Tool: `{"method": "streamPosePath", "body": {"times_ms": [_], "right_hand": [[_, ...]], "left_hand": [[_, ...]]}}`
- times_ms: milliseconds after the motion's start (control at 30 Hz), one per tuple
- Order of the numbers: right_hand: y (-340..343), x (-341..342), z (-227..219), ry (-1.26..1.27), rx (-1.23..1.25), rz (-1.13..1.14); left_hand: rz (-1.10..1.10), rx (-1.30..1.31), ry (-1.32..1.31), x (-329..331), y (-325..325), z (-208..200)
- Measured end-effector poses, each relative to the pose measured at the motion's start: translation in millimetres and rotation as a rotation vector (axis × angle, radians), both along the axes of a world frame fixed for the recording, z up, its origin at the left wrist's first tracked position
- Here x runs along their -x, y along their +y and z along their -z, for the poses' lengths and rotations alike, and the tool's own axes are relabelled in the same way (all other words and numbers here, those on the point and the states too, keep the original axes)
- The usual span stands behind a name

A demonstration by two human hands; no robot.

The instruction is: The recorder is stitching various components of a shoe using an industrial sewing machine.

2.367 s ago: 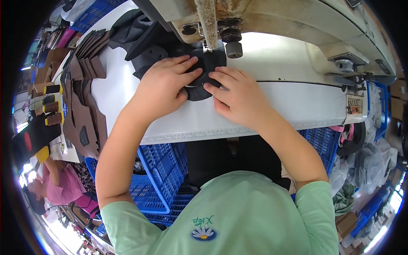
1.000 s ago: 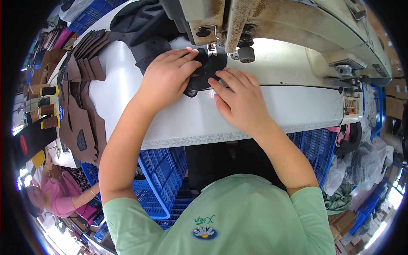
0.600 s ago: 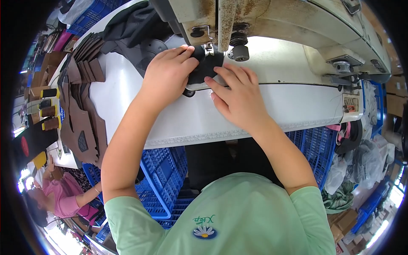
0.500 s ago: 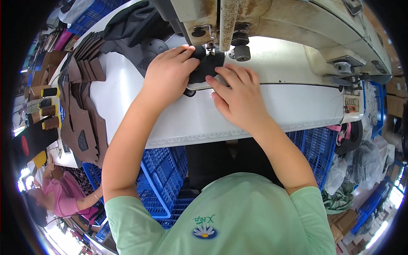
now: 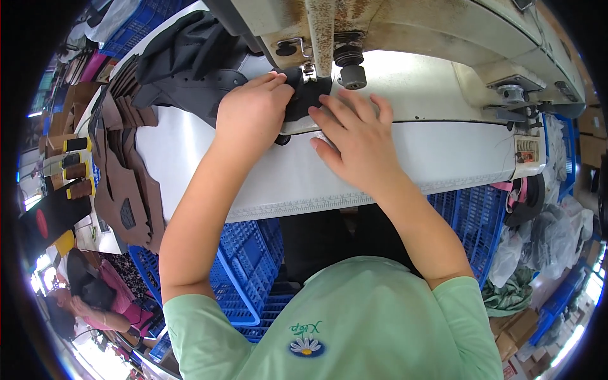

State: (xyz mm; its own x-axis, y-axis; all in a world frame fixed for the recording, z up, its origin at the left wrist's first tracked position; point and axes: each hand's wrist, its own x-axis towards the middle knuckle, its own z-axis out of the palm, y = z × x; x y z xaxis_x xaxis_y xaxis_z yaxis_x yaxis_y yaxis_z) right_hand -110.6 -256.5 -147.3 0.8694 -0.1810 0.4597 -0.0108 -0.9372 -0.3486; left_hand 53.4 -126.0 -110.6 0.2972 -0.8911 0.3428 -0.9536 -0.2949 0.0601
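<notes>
A black shoe-upper-like piece (image 5: 190,88) lies on the sewing machine's white bed, its right end under the presser foot (image 5: 308,73). Bunched black material rises at its far left. My left hand (image 5: 252,114) grips the piece just left of the foot, fingers curled and thumb side toward the needle. Its grip partly hides the piece. My right hand (image 5: 360,136) rests with fingers spread at the piece's right edge, index fingertip touching or very close to it. The hand holds nothing.
Stacked brown cut pieces (image 5: 123,171) cover the table's left side, beside thread spools (image 5: 77,171). The machine arm (image 5: 430,31) overhangs the far side. Blue crates (image 5: 237,272) stand below the table edge. A person in pink (image 5: 120,291) sits at the lower left.
The black piece lies slightly farther left, its loose part shifted toward the brown stack. My right fingers have spread a little more. The other person has raised a hand and now holds something dark.
</notes>
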Motion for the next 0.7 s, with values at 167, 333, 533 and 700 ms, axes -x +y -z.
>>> {"method": "streamPosePath", "body": {"times_ms": [167,333,533,700], "right_hand": [[2.3,-0.3,1.1,0.026,0.030,0.047],[2.0,-0.4,1.1,0.040,0.008,0.089],[2.0,-4.2,-0.6,0.031,0.005,0.115],[6.3,-15.1,-8.8,-0.055,-0.069,0.057]], "left_hand": [[-0.021,-0.033,-0.021,4.4,-3.8,-1.5],[-0.070,-0.142,-0.112,16.6,-17.2,-8.3],[-0.142,-0.241,-0.176,23.3,-25.9,-8.6],[-0.011,0.030,-0.116,38.7,-3.4,-12.8]]}}
